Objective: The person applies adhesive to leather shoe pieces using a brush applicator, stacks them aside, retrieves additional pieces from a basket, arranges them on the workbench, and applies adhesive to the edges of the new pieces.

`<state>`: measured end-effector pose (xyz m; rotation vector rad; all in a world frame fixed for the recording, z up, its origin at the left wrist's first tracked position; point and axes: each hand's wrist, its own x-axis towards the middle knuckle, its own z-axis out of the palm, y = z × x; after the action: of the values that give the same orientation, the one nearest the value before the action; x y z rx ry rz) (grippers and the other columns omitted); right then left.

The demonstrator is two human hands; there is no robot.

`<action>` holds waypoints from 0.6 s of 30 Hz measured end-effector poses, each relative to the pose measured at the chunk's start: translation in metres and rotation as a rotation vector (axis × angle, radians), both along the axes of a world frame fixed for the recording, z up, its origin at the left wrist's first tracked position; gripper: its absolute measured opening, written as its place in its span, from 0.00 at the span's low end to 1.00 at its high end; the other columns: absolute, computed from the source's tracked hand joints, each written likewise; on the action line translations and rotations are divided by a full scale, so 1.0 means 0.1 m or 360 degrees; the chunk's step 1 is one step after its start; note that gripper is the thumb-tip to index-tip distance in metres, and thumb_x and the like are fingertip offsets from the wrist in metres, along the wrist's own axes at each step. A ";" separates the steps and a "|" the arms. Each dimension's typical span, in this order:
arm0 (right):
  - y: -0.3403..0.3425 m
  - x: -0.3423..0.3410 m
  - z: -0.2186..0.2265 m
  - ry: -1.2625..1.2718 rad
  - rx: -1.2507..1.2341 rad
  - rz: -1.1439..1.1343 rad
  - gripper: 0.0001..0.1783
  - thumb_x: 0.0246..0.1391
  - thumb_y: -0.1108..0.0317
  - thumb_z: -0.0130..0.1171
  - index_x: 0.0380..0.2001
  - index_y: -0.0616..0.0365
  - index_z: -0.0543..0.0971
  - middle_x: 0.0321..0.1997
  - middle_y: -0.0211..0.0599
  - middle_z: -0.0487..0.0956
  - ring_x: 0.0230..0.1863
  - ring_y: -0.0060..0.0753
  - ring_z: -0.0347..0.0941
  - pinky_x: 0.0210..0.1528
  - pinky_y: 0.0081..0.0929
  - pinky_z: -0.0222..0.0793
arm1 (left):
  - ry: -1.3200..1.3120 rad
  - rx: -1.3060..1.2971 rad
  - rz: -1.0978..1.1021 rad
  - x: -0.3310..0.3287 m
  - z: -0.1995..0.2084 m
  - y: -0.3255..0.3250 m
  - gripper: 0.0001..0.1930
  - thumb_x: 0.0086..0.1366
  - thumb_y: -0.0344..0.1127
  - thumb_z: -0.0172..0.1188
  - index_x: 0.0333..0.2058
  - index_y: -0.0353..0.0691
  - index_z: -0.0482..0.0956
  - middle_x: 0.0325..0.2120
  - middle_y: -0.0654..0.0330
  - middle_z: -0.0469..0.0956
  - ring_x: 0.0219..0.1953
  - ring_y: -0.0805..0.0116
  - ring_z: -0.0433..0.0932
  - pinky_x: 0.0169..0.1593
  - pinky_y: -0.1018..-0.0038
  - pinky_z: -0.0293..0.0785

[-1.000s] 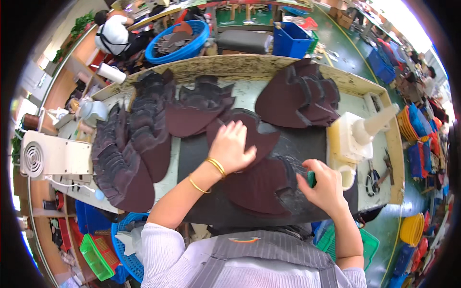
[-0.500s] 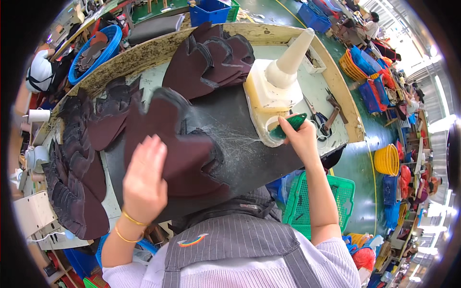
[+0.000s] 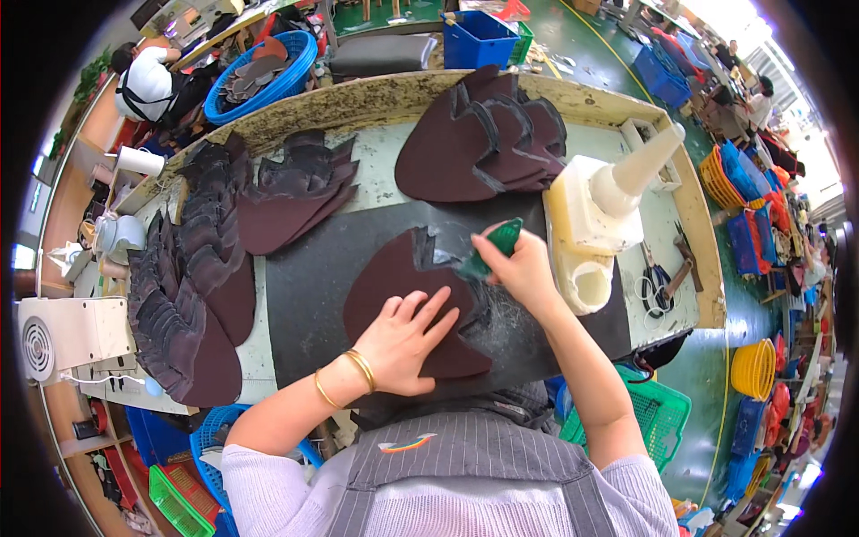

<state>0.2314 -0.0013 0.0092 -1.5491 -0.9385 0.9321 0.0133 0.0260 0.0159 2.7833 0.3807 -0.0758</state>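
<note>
My left hand (image 3: 407, 342) lies with fingers spread on a dark maroon cut piece (image 3: 380, 285), pressing it flat on the black mat (image 3: 309, 300). The piece has a rounded left side and a notched, jagged right edge. My right hand (image 3: 525, 273) grips a small green spreader (image 3: 503, 240), its lower end touching the jagged edge near the top notch. Whitish glue strands lie on the mat beside the piece. Just right of that hand stands a cream glue bottle (image 3: 598, 210) with a cone-shaped top and an open round cup (image 3: 591, 285) at its front.
Stacked maroon pieces lie at the back (image 3: 438, 157), and more overlapping stacks (image 3: 215, 345) fill the left side. Scissors (image 3: 658, 288) and a hammer (image 3: 687, 267) rest on the right. A raised wooden rim (image 3: 358, 100) borders the table. A green basket (image 3: 658, 407) stands below its right front.
My right hand has carried the green spreader left from the bottle's cup to the piece's edge. The piece now lies farther right on the mat, under my left hand. The view has shifted.
</note>
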 end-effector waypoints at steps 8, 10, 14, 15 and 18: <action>0.25 -0.01 -0.02 -0.0243 -0.0063 -0.0065 0.11 0.52 0.65 0.62 0.24 0.61 0.76 0.17 0.24 0.73 0.14 0.12 0.65 0.15 0.14 0.60 | -0.0287 -0.0217 -0.0039 0.03 -0.11 0.18 0.42 0.38 0.54 0.65 0.54 0.40 0.69 0.55 0.43 0.59 0.63 0.40 0.49 0.62 0.49 0.46; 0.25 0.01 0.02 -0.0538 -0.0035 0.0023 0.11 0.52 0.64 0.62 0.24 0.61 0.76 0.16 0.24 0.73 0.14 0.12 0.65 0.15 0.16 0.60 | -0.0338 -0.0216 -0.0061 -0.02 -0.14 0.11 0.41 0.38 0.54 0.65 0.54 0.44 0.69 0.55 0.42 0.58 0.63 0.41 0.48 0.62 0.49 0.45; 0.37 0.10 -0.14 -0.0736 0.0042 0.0086 0.12 0.50 0.64 0.62 0.22 0.62 0.75 0.16 0.24 0.72 0.15 0.13 0.66 0.16 0.17 0.62 | -0.0318 -0.0201 -0.0053 0.01 -0.15 0.11 0.41 0.37 0.54 0.66 0.54 0.49 0.70 0.55 0.44 0.59 0.64 0.41 0.49 0.62 0.50 0.45; 0.42 0.10 -0.10 -0.0728 0.0037 0.0085 0.12 0.50 0.64 0.62 0.22 0.62 0.75 0.16 0.24 0.72 0.15 0.13 0.66 0.16 0.17 0.62 | -0.0345 -0.0219 -0.0046 0.02 -0.16 0.11 0.41 0.36 0.54 0.66 0.54 0.49 0.70 0.55 0.45 0.59 0.63 0.42 0.49 0.62 0.50 0.45; 0.42 0.03 -0.04 -0.0279 -0.0073 0.0146 0.15 0.44 0.65 0.63 0.17 0.64 0.71 0.13 0.28 0.71 0.18 0.15 0.65 0.21 0.23 0.62 | -0.0382 -0.0197 -0.0035 -0.02 -0.16 0.11 0.41 0.35 0.53 0.67 0.53 0.49 0.71 0.55 0.46 0.59 0.63 0.42 0.50 0.62 0.50 0.45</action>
<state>0.2342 0.0411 0.0055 -1.6585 -1.1271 0.8973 0.0116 0.0368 0.0000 2.6345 0.2746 0.2202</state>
